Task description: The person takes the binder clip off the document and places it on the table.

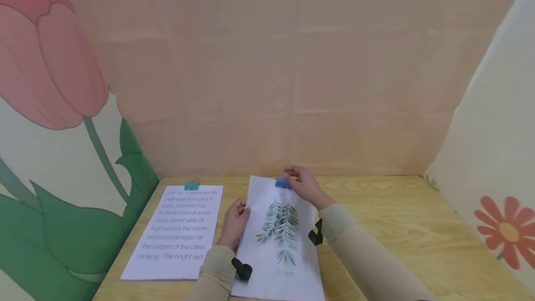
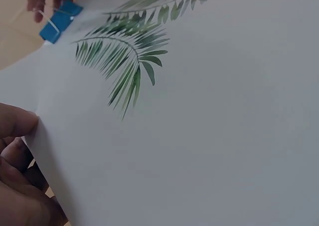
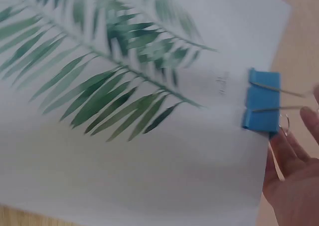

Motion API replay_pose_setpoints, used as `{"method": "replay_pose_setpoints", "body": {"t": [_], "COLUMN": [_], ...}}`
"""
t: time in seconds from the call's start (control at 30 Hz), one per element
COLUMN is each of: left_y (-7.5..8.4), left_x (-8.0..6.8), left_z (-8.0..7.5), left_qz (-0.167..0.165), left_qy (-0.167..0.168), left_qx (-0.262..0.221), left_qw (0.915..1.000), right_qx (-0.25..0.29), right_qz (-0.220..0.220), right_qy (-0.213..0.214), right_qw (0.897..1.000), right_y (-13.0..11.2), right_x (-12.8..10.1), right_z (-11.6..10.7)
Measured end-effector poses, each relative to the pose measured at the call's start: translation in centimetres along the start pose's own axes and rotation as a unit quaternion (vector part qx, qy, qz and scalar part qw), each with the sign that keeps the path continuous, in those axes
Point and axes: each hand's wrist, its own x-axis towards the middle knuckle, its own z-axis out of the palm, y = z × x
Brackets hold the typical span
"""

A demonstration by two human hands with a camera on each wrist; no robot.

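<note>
White sheets (image 1: 263, 264) printed with green palm leaves stand in front of me, tilted up from the table. My left hand (image 1: 235, 223) pinches their left edge, thumb (image 2: 17, 120) on the printed face and fingers behind. At the top edge a blue binder clip (image 3: 263, 101) is clamped on the paper, its wire handles pointing outward. My right hand (image 1: 308, 187) holds this clip by its handles, a fingertip at the front wire ends and other fingers behind, as the right wrist view shows.
Left of my hands, printed text pages (image 1: 175, 231) with a teal binder clip (image 1: 192, 186) lie on the wooden table (image 1: 388, 231). A pinkish-beige cloth backdrop (image 1: 292, 68) rises behind the table. Side panels carry a painted tulip (image 1: 54, 59) and a red flower (image 1: 507, 231).
</note>
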Motion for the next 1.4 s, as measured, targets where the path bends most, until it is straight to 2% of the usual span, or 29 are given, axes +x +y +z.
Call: {"method": "replay_pose_setpoints", "body": {"t": [0.17,0.23,0.57,0.8,1.0,1.2,1.4], "left_y": [0.1,0.2,0.1,0.1,0.2,0.3,0.3], "left_x": [-0.2,-0.2,-0.3,-0.3,-0.3,-0.3,-0.3], "left_z": [-0.2,-0.2,-0.3,-0.4,-0.2,-0.2,-0.2], "left_qz": [-0.007,-0.009,-0.006,-0.006,-0.02,-0.005,-0.017], "left_qy": [-0.005,-0.009,-0.017,-0.019,0.0,0.033,0.026], "left_qx": [0.005,0.005,0.008,0.013,0.018,0.041,0.031], "left_qw": [0.9999,0.9999,0.9998,0.9997,0.9996,0.9986,0.999], "right_qx": [0.103,0.11,0.088,0.064,0.061,0.058,0.059], "right_qz": [0.055,0.063,0.088,0.067,0.046,0.036,0.037], "right_qy": [-0.037,-0.044,-0.07,-0.089,-0.102,-0.109,-0.109], "right_qw": [0.993,0.991,0.99,0.992,0.992,0.992,0.992], "right_y": [-0.1,-0.1,0.3,-0.1,-0.2,-0.3,-0.2], "right_x": [0.0,0.0,0.1,0.3,0.2,0.1,0.0], "right_z": [-1.2,-1.6,-2.5,-3.0,-3.2,-3.2,-3.2]}}
